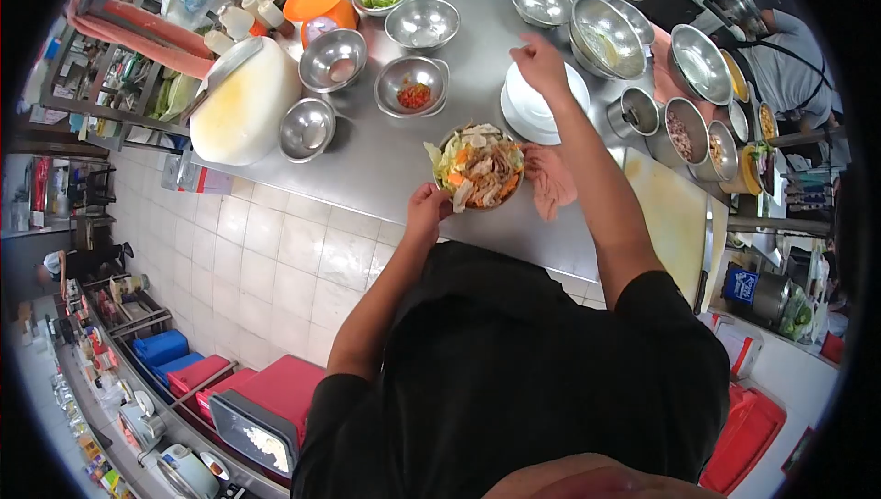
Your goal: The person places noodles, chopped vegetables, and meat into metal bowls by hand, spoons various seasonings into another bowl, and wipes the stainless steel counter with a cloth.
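Black shirt [551, 371] fabric fills the lower middle, nearest the camera; beyond it the wearer's two bare arms reach over a steel surface [358, 164]. Their left hand [427, 212] holds the near left edge of a bowl [501, 204], fingers bent at its side; the bowl sits close to the surface's near edge, heaped with mixed food [479, 167] of pale leaves, orange pieces and brown strips. Just right of it lies a crumpled pink cloth [551, 184]; past that, the right hand [540, 63] hangs above or beside the far part of a stack of white plates [525, 116], its fingers partly curled; whether it holds anything one cannot tell. Farther left stands a steel bowl [385, 100] of chopped red pieces [415, 95]; a knife [228, 75] rests on a thick white chopping block [248, 118].
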`<state>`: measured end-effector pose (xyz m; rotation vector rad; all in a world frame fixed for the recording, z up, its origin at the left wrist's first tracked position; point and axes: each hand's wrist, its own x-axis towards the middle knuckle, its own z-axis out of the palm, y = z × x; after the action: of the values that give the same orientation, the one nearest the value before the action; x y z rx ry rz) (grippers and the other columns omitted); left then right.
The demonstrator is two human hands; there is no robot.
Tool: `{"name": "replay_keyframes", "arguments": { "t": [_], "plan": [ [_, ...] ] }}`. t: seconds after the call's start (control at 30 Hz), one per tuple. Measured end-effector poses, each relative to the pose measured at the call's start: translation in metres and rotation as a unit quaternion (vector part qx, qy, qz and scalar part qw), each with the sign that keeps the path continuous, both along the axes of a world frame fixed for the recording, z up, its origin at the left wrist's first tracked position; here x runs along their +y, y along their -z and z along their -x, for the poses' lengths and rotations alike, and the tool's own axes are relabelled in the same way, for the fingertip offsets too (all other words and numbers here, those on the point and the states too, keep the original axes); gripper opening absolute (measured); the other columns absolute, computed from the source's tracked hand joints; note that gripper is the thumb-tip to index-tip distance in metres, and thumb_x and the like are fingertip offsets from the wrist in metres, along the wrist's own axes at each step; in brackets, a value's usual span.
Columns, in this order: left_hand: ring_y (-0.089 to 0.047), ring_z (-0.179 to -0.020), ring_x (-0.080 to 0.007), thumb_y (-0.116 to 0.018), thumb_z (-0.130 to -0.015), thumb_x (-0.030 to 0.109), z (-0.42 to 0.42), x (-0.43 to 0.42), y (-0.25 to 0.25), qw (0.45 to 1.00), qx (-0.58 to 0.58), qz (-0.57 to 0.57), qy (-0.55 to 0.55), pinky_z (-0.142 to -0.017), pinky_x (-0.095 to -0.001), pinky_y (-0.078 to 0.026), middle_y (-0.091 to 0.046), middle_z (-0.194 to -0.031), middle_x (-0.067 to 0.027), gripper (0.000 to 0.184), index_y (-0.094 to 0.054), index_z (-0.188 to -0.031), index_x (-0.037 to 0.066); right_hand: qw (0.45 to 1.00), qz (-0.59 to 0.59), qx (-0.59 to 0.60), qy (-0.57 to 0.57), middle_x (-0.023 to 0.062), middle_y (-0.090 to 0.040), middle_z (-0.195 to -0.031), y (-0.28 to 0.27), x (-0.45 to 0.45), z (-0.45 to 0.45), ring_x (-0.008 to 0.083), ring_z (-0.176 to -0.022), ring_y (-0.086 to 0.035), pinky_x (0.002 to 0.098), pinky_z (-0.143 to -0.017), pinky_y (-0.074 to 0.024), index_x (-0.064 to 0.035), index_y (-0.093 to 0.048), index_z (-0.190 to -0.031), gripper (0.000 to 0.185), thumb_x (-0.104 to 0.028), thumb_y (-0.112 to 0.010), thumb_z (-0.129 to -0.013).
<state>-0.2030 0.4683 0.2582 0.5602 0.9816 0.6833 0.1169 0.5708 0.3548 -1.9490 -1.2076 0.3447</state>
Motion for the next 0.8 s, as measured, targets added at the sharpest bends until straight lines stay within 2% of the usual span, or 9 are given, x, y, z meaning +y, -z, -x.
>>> {"name": "replay_keyframes", "arguments": {
  "t": [0.13, 0.23, 0.33, 0.37, 0.43, 0.47, 0.57, 0.67, 0.8],
  "plan": [
    [-0.062, -0.073, -0.0187, -0.057, -0.089, 0.007, 0.009, -0.001, 0.019, 1.000, -0.003, 0.001, 0.022, -0.073, -0.0366, -0.054, -0.057, -0.079, -0.0031, 0.010, -0.050, -0.083, 0.009, 0.983, 0.057, -0.108, 0.135, 0.0183, -0.068, -0.101, 0.058, 0.081, -0.080, 0.0272, -0.092, -0.067, 0.0358, -0.079, -0.0531, 0.0004, -0.054, -0.125, 0.055, -0.026, -0.067, -0.078],
    [-0.064, -0.085, -0.0231, -0.056, -0.092, 0.013, 0.020, -0.009, 0.012, 1.000, 0.009, -0.016, 0.003, -0.080, -0.0393, -0.053, -0.062, -0.092, -0.0101, 0.007, -0.054, -0.093, 0.006, 0.962, 0.113, 0.179, 0.173, 0.0215, -0.068, -0.102, 0.058, 0.115, -0.109, 0.0312, -0.098, -0.066, 0.0390, -0.083, -0.0527, 0.0016, -0.058, -0.119, 0.050, -0.023, -0.065, -0.076],
    [-0.064, -0.097, -0.0309, -0.055, -0.093, 0.017, 0.022, -0.014, 0.001, 0.998, 0.022, -0.006, -0.056, -0.082, -0.0417, -0.054, -0.062, -0.108, -0.0180, 0.012, -0.054, -0.097, 0.005, 0.961, 0.184, 0.071, 0.193, 0.0222, -0.068, -0.101, 0.100, 0.152, -0.146, 0.0331, -0.098, -0.066, 0.0406, -0.082, -0.0527, 0.0030, -0.064, -0.106, 0.038, -0.020, -0.062, -0.076],
    [-0.064, -0.099, -0.0326, -0.051, -0.096, 0.014, 0.028, -0.015, 0.003, 0.998, 0.012, 0.007, -0.068, -0.082, -0.0415, -0.056, -0.058, -0.120, -0.0212, 0.012, -0.051, -0.099, 0.002, 0.965, 0.171, 0.019, 0.198, 0.0219, -0.068, -0.102, 0.098, 0.155, -0.149, 0.0348, -0.099, -0.065, 0.0412, -0.084, -0.0520, 0.0016, -0.066, -0.104, 0.036, -0.021, -0.061, -0.077],
    [-0.064, -0.099, -0.0332, -0.051, -0.096, 0.015, 0.035, -0.016, 0.014, 0.997, 0.013, 0.007, -0.078, -0.083, -0.0419, -0.056, -0.056, -0.122, -0.0222, 0.013, -0.051, -0.100, 0.002, 0.967, 0.150, -0.078, 0.190, 0.0214, -0.068, -0.104, 0.097, 0.162, -0.140, 0.0382, -0.100, -0.064, 0.0425, -0.089, -0.0505, -0.0013, -0.070, -0.101, 0.033, -0.022, -0.059, -0.078],
    [-0.064, -0.100, -0.0335, -0.051, -0.097, 0.015, 0.044, -0.022, 0.017, 0.996, 0.017, 0.008, -0.091, -0.083, -0.0420, -0.056, -0.056, -0.122, -0.0226, 0.014, -0.051, -0.100, 0.002, 0.977, 0.086, -0.054, 0.189, 0.0195, -0.068, -0.103, 0.091, 0.159, -0.129, 0.0367, -0.097, -0.065, 0.0419, -0.086, -0.0512, -0.0036, -0.070, -0.100, 0.032, -0.023, -0.059, -0.078],
    [-0.065, -0.099, -0.0329, -0.053, -0.095, 0.013, 0.055, -0.025, 0.014, 0.993, 0.014, 0.015, -0.115, -0.083, -0.0421, -0.056, -0.057, -0.120, -0.0220, 0.011, -0.051, -0.098, 0.002, 0.993, -0.018, 0.029, 0.112, 0.0142, -0.070, -0.098, 0.066, 0.155, -0.087, 0.0325, -0.094, -0.066, 0.0401, -0.081, -0.0520, -0.0113, -0.071, -0.100, 0.028, -0.026, -0.061, -0.078],
    [-0.065, -0.098, -0.0316, -0.053, -0.095, 0.012, 0.064, -0.027, 0.015, 0.992, 0.006, 0.012, -0.123, -0.081, -0.0416, -0.057, -0.058, -0.119, -0.0214, 0.009, -0.052, -0.096, 0.003, 0.996, -0.079, 0.019, -0.031, 0.0131, -0.070, -0.094, 0.050, 0.138, -0.033, 0.0315, -0.092, -0.066, 0.0397, -0.080, -0.0521, -0.0120, -0.070, -0.101, 0.028, -0.026, -0.062, -0.078],
    [-0.066, -0.097, -0.0307, -0.052, -0.095, 0.012, 0.072, -0.029, 0.014, 0.990, -0.011, 0.000, -0.138, -0.079, -0.0408, -0.057, -0.059, -0.118, -0.0203, 0.009, -0.053, -0.095, 0.003, 0.975, 0.110, -0.138, -0.132, 0.0138, -0.068, -0.102, 0.069, 0.140, 0.010, 0.0318, -0.099, -0.063, 0.0413, -0.083, -0.0501, -0.0135, -0.065, -0.110, 0.033, -0.023, -0.063, -0.079]
  ]
}}
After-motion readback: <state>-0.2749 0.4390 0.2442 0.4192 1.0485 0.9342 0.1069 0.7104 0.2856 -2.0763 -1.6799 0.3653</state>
